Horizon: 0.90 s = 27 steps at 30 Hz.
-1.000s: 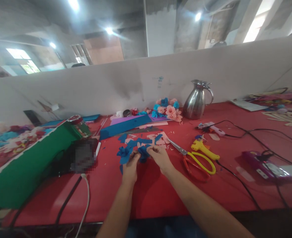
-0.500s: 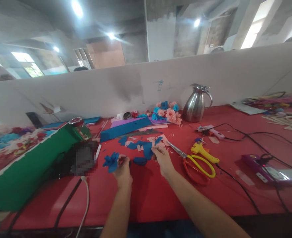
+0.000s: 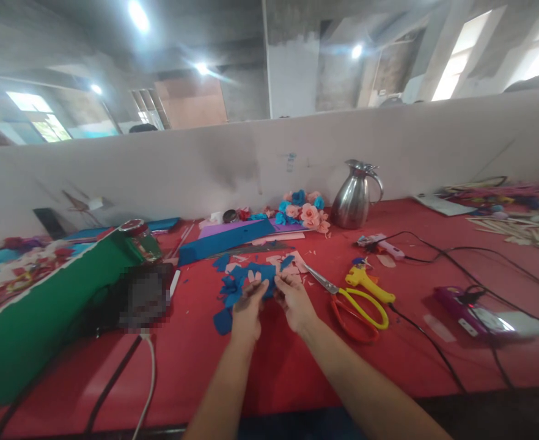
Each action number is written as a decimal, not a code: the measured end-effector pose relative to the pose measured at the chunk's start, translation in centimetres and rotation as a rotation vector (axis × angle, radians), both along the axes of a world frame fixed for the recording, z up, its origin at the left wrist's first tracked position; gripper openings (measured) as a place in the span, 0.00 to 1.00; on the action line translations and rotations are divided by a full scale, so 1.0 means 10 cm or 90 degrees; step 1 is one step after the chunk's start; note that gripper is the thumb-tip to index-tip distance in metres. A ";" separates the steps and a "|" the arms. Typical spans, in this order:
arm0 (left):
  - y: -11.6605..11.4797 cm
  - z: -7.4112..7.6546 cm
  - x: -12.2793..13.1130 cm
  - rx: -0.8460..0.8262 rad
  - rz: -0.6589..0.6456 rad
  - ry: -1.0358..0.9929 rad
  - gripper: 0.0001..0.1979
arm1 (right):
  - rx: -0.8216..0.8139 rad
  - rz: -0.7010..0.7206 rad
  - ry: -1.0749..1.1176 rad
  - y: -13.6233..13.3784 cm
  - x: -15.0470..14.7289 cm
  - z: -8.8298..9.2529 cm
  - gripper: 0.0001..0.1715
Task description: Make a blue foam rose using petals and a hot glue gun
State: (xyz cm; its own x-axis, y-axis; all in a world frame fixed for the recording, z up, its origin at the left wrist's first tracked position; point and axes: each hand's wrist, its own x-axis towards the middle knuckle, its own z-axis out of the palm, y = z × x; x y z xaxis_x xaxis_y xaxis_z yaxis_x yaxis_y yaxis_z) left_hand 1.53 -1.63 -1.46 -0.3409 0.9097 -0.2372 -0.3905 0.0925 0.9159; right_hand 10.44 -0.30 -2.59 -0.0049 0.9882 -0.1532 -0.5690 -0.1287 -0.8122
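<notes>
Over the table's middle my left hand is closed on a blue paper flower, whose petals stick out to the left behind the fingers. Close beside it, my right hand pinches a blue paper petal, and the fingertips of both hands nearly meet. Part of the petal and the flower's stem are hidden by the fingers. Under and around the hands lie blue and pink paper scraps. Scissors with one yellow and one red handle lie open to the right.
A yellow glue gun lies beyond the scissors, its cord trailing right. Behind stand a steel jug and a bunch of paper roses. A blue strip, a glass jar, a green box and a purple power strip surround the workspace.
My left hand has moved right with the blue paper flower, up close to my right hand. The right hand still pinches the petal. The view has shifted slightly.
</notes>
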 end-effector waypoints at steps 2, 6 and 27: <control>0.05 0.04 0.03 0.013 -0.027 -0.053 0.20 | 0.012 -0.003 -0.022 -0.05 0.01 0.03 0.19; 0.09 0.08 -0.03 0.082 -0.105 -0.025 0.18 | 0.132 -0.048 -0.263 -0.16 0.33 0.11 0.11; 0.10 -0.18 -0.17 0.066 -0.376 0.495 0.10 | 0.035 -0.111 -1.070 -0.11 2.20 0.27 0.14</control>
State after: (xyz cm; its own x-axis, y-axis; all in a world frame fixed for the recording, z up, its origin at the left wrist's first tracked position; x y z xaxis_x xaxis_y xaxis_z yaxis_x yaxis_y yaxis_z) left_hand -0.21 -0.60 -3.27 0.1482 0.9878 -0.0487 0.4078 -0.0162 0.9129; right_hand 32.41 -1.35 0.10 0.2184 0.9632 0.1567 0.8633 -0.1159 -0.4912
